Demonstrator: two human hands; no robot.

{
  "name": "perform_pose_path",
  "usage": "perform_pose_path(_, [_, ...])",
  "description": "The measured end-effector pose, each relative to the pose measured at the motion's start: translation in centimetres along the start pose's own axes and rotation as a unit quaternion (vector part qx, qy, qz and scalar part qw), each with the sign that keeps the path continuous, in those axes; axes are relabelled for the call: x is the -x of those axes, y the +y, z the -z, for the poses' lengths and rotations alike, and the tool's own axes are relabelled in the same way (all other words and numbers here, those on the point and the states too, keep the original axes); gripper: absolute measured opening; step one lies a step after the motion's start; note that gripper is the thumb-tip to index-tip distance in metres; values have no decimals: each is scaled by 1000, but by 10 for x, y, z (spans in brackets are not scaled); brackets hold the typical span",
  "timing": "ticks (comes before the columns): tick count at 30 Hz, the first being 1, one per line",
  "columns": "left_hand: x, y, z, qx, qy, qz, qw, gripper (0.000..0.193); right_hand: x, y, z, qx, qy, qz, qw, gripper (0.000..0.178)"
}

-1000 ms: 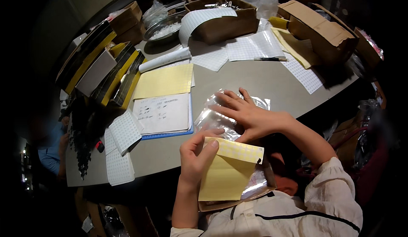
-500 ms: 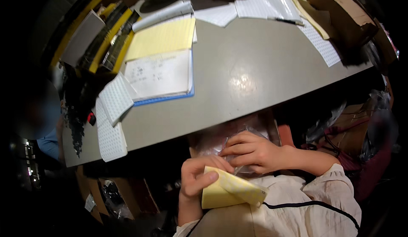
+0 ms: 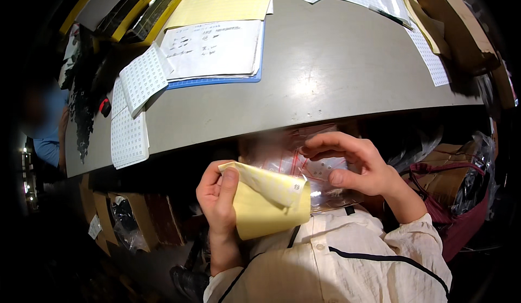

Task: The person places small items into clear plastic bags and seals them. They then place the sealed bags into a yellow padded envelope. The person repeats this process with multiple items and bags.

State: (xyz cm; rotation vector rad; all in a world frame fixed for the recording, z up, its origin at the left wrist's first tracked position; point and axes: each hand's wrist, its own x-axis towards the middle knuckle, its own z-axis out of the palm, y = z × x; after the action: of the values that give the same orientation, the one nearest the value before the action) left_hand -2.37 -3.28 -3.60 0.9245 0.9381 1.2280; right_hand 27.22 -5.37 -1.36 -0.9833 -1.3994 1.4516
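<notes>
My left hand pinches a yellow sheet of small labels between thumb and fingers, its top edge folded over toward me. To the right, my right hand hovers with curved fingers and the thumb spread away from them; nothing shows between them. Beneath and beside it lie clear plastic bags with red lines, between my body and the table edge. The sheet partly covers the bags, and whatever supports them is mostly hidden.
Across the grey table lie a blue clipboard with papers, white label sheets and a dark pen. Cardboard boxes stand low at left; a maroon bag sits at right. A person in blue is at far left.
My right hand has lifted off the bags and away from my left hand, its fingers opening. The yellow sheet is turned more toward view. The whole view has shifted.
</notes>
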Motion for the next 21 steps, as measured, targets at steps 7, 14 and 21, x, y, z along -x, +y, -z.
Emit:
perform_pose_path(7, [7,-3,-9,-143,-4,-59,988,21,-15,-11,-25,162,-20,16,986,41])
perform_pose_path(14, [15,-28,23,-392,9,-49,918,54,28,18,37,-30,177,-25,983,24])
perform_pose_path(21, [30,-82,27,-400,13,-32,916,53,12,34,39,-49,67,-64,994,22])
